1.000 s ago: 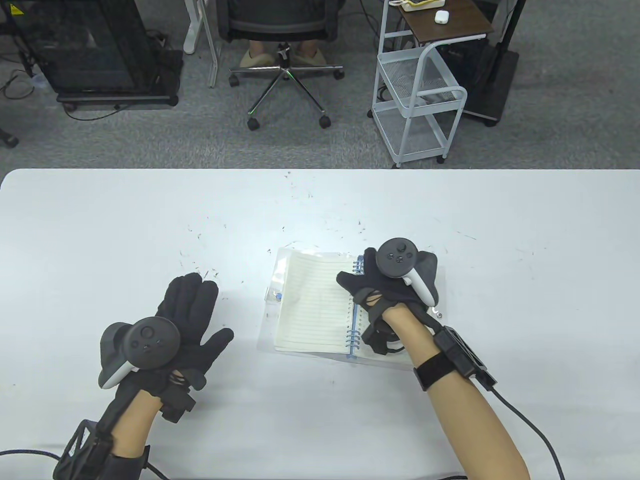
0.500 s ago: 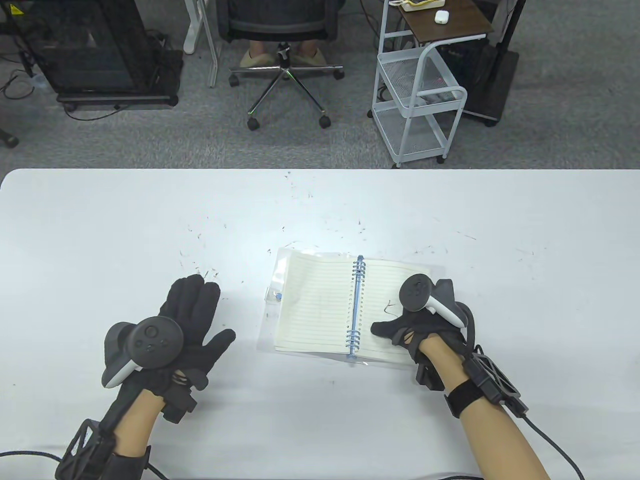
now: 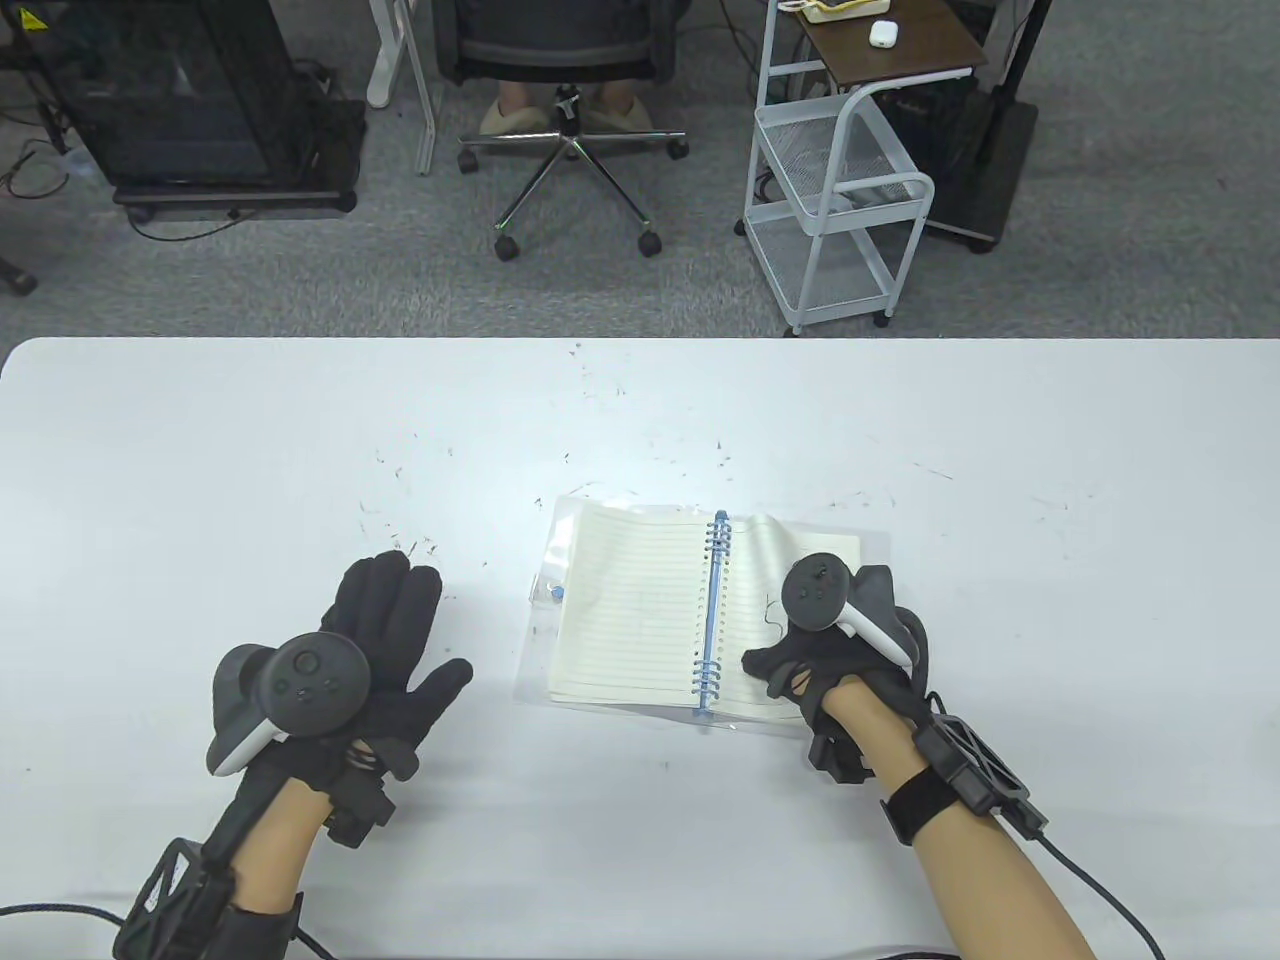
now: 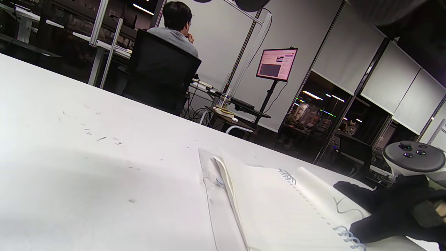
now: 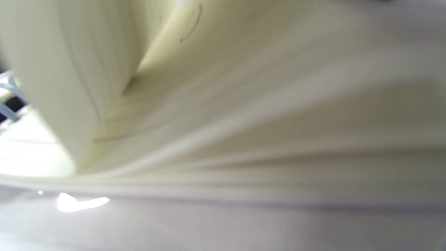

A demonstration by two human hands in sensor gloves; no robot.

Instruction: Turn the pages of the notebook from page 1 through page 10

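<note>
White table [image 3: 200, 450], office floor behind. Table view: notebook [image 3: 640, 610] open at centre; right hand [image 3: 835, 650] rests on the right page [image 3: 765, 560], which bows up, likely being gathered for a turn. Left hand [image 3: 370, 650] lies flat, fingers spread, holding nothing. Left wrist view: page curl [image 4: 313, 184] confirmed. Right wrist view: buckled paper [image 5: 244, 104] only; finger grip cannot be told.

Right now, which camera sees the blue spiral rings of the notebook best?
The table view: it looks straight down, so the whole row of spiral rings shows down the middle of the open notebook. The left wrist view shows them low and side-on, partly behind the right hand. The right wrist view shows mostly blurred pages.
</note>
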